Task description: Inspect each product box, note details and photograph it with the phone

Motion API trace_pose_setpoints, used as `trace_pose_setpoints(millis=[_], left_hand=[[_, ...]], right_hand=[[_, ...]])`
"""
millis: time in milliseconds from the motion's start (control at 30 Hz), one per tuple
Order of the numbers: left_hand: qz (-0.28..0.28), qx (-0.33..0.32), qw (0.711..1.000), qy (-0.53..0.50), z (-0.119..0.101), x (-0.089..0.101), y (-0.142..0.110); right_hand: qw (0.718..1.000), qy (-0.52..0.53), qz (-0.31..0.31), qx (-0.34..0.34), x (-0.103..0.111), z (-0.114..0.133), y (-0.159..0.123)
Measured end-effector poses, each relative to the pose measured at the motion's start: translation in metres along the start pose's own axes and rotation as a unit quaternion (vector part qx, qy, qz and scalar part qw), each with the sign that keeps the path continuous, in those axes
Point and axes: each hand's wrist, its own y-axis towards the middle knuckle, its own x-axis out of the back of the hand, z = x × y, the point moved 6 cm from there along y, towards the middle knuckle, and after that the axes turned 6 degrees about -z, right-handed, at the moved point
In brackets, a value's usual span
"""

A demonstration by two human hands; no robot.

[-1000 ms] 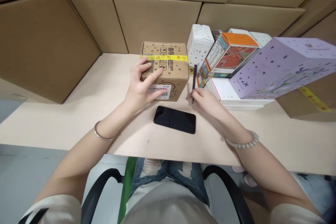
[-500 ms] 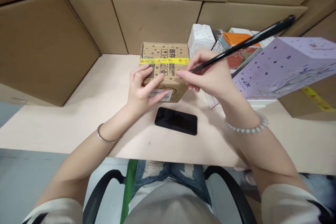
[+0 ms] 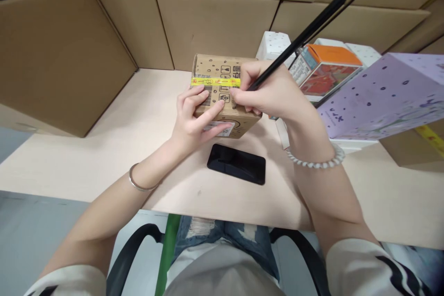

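Observation:
A small cardboard box (image 3: 239, 120) with black printing stands on the table, a strip of yellow tape (image 3: 215, 82) across its top. My left hand (image 3: 194, 122) rests on its near left side, fingers spread over the top and thumb along the labelled front. Pinched in my right hand (image 3: 272, 92) is a long black pen (image 3: 307, 34), slanting up to the right. That hand leans on the right part of the box top, covering the end of the tape. The pen's tip is hidden by my fingers.
A dark phone (image 3: 236, 163) lies on the table (image 3: 107, 166) just in front of the box. At the right stand a purple patterned box (image 3: 378, 95), an orange-topped box (image 3: 333, 67) and white boxes. Large cartons (image 3: 65, 51) wall the left and back.
My right hand has come down onto the box top and the pen now stands steeper. My left hand keeps its place on the box. The view has shifted slightly.

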Motion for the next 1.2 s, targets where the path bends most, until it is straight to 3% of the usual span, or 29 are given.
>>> trace_pose_setpoints(millis=[167, 367, 500, 600, 667, 767, 833, 900, 1067, 1200], left_hand=[[0.005, 0.003, 1.000, -0.016, -0.002, 0.003, 0.006], [0.091, 0.046, 0.993, -0.063, -0.010, 0.009, 0.025], [0.198, -0.022, 0.980, 0.000, -0.017, 0.010, 0.029], [0.223, -0.062, 0.968, 0.092, -0.016, 0.013, 0.026], [0.204, -0.056, 0.969, 0.128, -0.013, 0.017, 0.026], [0.181, -0.012, 0.972, 0.149, -0.008, 0.019, 0.024], [0.176, 0.009, 0.972, 0.154, -0.006, 0.019, 0.023], [0.172, 0.020, 0.972, 0.157, -0.007, 0.017, 0.021], [0.147, 0.039, 0.977, 0.149, -0.005, 0.017, 0.018], [0.143, 0.043, 0.977, 0.155, 0.001, 0.021, 0.021]], right_hand=[[0.999, -0.022, -0.033, 0.000, 0.002, 0.006, -0.003], [0.999, -0.024, 0.028, 0.014, -0.006, 0.009, -0.004], [0.998, -0.017, -0.064, 0.000, 0.011, 0.006, -0.012], [0.986, -0.119, -0.112, -0.011, 0.027, 0.001, -0.037], [0.958, -0.267, -0.099, -0.044, 0.031, -0.007, -0.058], [0.865, -0.476, -0.009, -0.157, 0.027, -0.031, -0.088], [0.800, -0.554, 0.084, -0.215, 0.018, -0.050, -0.103], [0.761, -0.581, 0.157, -0.242, 0.009, -0.067, -0.112], [0.745, -0.585, 0.200, -0.249, 0.002, -0.092, -0.118], [0.756, -0.609, 0.102, -0.218, 0.000, -0.072, -0.127]])
